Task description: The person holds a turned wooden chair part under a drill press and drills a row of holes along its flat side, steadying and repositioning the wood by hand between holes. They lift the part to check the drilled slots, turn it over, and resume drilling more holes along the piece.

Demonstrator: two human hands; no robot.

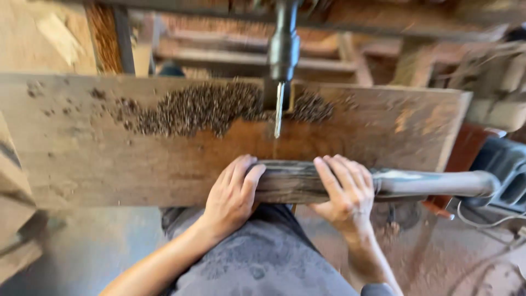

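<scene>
A dark wooden piece (290, 181) is gripped by the left hand (233, 194) and right hand (345, 192), fingers curled over it. Just beyond the fingers a drill bit (278, 109) hangs above the board (109, 153) (strewn with shavings (197, 107)).

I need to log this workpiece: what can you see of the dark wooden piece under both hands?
The dark wooden piece is long, rounded and grainy-looking. It lies crosswise on the wooden table's near edge, its paler, smoother right end overhanging. The left hand and right hand grip it from above, below the drill bit.

Warm, dim light; glare beyond the fingertips (245, 163) on the bit (278, 109); edges smeared, floor below the wrists blurred.
</scene>
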